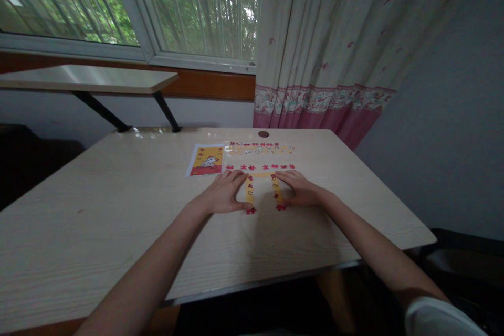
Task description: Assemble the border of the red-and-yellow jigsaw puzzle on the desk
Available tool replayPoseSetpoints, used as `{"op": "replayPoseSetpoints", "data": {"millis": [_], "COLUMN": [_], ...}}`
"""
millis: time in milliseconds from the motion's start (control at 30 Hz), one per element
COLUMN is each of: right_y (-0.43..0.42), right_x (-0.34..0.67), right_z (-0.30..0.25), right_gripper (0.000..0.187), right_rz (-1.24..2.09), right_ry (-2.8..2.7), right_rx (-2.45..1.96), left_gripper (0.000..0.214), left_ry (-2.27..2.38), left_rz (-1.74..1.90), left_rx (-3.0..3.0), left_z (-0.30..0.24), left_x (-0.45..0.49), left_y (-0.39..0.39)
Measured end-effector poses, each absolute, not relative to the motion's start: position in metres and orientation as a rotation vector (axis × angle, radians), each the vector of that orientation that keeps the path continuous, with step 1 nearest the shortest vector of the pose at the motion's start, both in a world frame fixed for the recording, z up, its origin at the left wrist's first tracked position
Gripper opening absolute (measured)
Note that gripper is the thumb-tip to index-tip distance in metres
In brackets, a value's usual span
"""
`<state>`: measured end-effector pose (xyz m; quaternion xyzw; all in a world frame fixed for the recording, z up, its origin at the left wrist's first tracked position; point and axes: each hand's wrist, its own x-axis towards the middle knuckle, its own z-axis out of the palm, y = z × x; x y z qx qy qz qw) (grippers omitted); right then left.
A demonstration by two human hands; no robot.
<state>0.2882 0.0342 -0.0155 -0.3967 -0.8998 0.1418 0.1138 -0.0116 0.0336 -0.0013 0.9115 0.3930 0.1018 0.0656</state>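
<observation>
A partly joined jigsaw puzzle (pixel 261 175) lies flat on the table, a yellow top strip with two side strips that end in red pieces. Along its left strip, my left hand (pixel 225 192) rests with thumb and fingers spread, touching the edge. My right hand (pixel 302 189) lies against the right strip in the same spread way. Just beyond the hands is a row of loose red puzzle pieces (pixel 275 167). Farther back sit rows of yellow, white and red pieces (pixel 260 149). A picture card (pixel 207 160) with a white animal on yellow and red lies left of them.
The pale wooden table (pixel 118 210) has a round cable hole (pixel 263 134) near its back edge. A raised shelf (pixel 98 80) on black supports stands at back left. Behind are a window (pixel 200 10) and a patterned curtain (pixel 315 37).
</observation>
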Motion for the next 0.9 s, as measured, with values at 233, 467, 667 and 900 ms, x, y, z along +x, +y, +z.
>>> {"op": "replayPoseSetpoints", "data": {"millis": [233, 467, 667, 900], "right_y": [0.0340, 0.0330, 0.0326, 0.0339], "right_x": [0.2870, 0.2864, 0.2861, 0.2873], "right_z": [-0.0115, -0.0112, -0.0090, -0.0112], "right_gripper": [0.091, 0.089, 0.090, 0.089], "right_rz": [0.448, 0.449, 0.443, 0.423], "right_ry": [-2.671, -2.648, -2.666, -2.675], "right_rx": [-1.214, -1.211, -1.214, -1.202], "left_gripper": [0.086, 0.084, 0.087, 0.086], "left_ry": [1.225, 1.211, 1.222, 1.227], "left_rz": [0.232, 0.243, 0.233, 0.208], "left_rx": [2.758, 2.754, 2.741, 2.755], "left_z": [-0.0054, -0.0038, -0.0021, -0.0014], "left_x": [-0.0120, -0.0126, -0.0123, -0.0109], "left_y": [0.0364, 0.0367, 0.0348, 0.0336]}}
